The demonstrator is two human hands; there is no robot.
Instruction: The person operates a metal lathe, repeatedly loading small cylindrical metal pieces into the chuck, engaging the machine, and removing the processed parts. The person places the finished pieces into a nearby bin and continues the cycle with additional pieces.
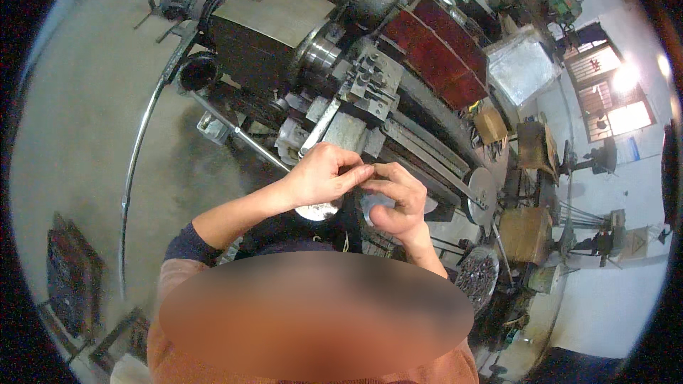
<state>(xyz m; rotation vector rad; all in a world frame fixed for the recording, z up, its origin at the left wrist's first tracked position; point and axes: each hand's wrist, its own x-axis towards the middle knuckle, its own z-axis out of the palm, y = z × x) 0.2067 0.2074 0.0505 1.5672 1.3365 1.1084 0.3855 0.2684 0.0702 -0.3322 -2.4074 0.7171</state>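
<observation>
My left hand (pixel 324 176) and my right hand (pixel 400 198) meet in front of my body, above the near side of a metal lathe. Thumb and fingers of the left are pinched together. The right hand's fingers curl in and touch the left fingertips, its thumb tucked low. Whatever may be between the fingertips is hidden or too small to name. Just beyond the hands are the lathe's lever (pixel 320 128) and its tool post (pixel 373 82). A shiny chuck (pixel 321 53) sits farther back, beside the boxy headstock (pixel 274 11). Under the hands, a pale round surface (pixel 316 211) partly shows.
To the right are a round handwheel (pixel 482 195), a basin of small metal pieces (pixel 478 277), and cardboard boxes (pixel 525 235). Dark red panels (pixel 437 50) stand behind the lathe bed. A long metal bar (pixel 135 171) curves down the left side. Beyond is a lit window (pixel 612 92).
</observation>
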